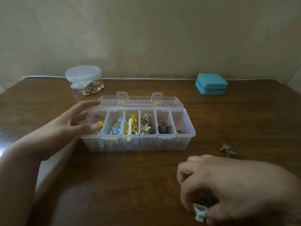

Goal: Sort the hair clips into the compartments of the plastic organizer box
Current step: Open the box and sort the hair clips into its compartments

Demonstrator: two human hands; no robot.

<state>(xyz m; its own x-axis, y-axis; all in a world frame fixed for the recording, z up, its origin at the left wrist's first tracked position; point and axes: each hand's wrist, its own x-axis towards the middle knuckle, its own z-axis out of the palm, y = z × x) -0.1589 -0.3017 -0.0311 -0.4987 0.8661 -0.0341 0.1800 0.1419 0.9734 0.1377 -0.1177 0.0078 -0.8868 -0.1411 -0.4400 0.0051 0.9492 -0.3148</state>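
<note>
The clear organizer box (138,141) sits open mid-table (clips fill most compartments). The left hand (71,123) is spread open, fingers at its left end. The right hand (219,181) pinches a pale clip (200,212) near the table's front edge.

left hand (76,121) open at organizer box (138,142); right hand (228,185) pinching pale clip (200,212)

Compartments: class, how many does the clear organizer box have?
6, side by side in one row across the organizer box, left to right. The left hand partly covers the leftmost; the rightmost looks nearly empty. None seem hidden.
</note>
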